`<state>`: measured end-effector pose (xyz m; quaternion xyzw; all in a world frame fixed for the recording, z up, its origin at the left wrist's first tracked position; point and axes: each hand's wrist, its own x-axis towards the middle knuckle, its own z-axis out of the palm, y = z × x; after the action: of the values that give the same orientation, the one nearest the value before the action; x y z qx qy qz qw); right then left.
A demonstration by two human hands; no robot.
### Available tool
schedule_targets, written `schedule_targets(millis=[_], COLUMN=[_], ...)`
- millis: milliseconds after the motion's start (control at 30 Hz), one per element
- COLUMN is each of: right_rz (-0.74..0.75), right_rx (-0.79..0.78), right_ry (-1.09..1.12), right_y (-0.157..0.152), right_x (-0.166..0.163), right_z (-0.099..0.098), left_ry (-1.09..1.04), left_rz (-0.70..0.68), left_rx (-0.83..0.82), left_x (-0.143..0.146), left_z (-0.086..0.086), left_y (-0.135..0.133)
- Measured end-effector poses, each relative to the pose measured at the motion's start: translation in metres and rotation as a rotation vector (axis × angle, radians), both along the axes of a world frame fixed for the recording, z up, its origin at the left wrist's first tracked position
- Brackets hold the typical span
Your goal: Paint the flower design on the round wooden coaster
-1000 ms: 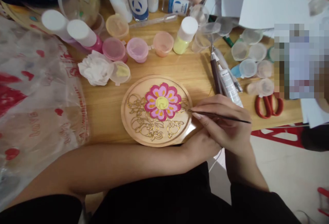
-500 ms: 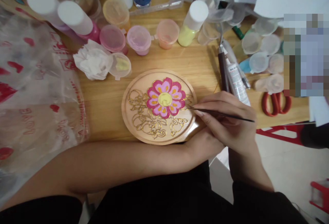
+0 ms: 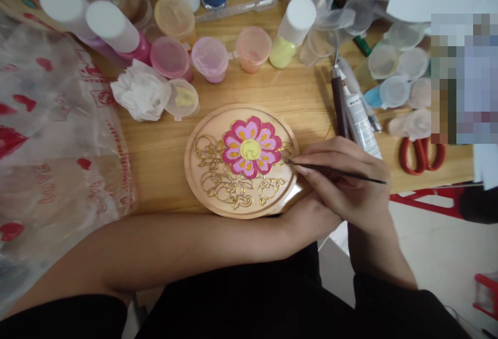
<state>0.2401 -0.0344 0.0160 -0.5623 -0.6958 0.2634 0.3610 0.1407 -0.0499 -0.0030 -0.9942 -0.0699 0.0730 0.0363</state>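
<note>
Starting at the left, I see a clear plastic bag [image 3: 50, 136] with red hearts lying on the wooden table [image 3: 155, 157], then a crumpled tissue [image 3: 140, 92] and capped paint pots [image 3: 210, 56] behind. At centre the round wooden plate [image 3: 241, 160] lies flat near the table's front edge, its pink flower painted, gold outlines below. My left hand [image 3: 307, 219] reaches across under my right, touching the plate's lower right rim; how far it is curled I cannot tell. My right hand [image 3: 342, 183] pinches a thin brush [image 3: 334, 171], tip on the plate's right side. Red scissors [image 3: 422, 154] lie further right.
</note>
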Motion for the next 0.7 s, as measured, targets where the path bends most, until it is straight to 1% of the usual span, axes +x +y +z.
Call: schedule_targets(millis=[167,367,567,700], right_rz=[0.005,0.014,-0.004,-0.003], right_rx=[0.006,0.008,-0.011,-0.004], right_ry=[0.012,0.015,0.022,0.037], right_y=[0.0001,0.0009,0.0005,0.0002], right_x=[0.0007,0.0010,0.0013,0.0015], right_z=[-0.0005,-0.0005,0.0009,0.0005], left_ry=[0.015,0.031,0.004,0.021], left_rz=[0.029,-0.016,0.024,0.006], left_rx=[0.016,-0.004,0.020,0.039], left_x=[0.0007,0.0007,0.0008,0.0015], left_z=[0.0015,0.0033,0.0006,-0.0010], left_y=[0.0003,0.0027,-0.0003,-0.0016])
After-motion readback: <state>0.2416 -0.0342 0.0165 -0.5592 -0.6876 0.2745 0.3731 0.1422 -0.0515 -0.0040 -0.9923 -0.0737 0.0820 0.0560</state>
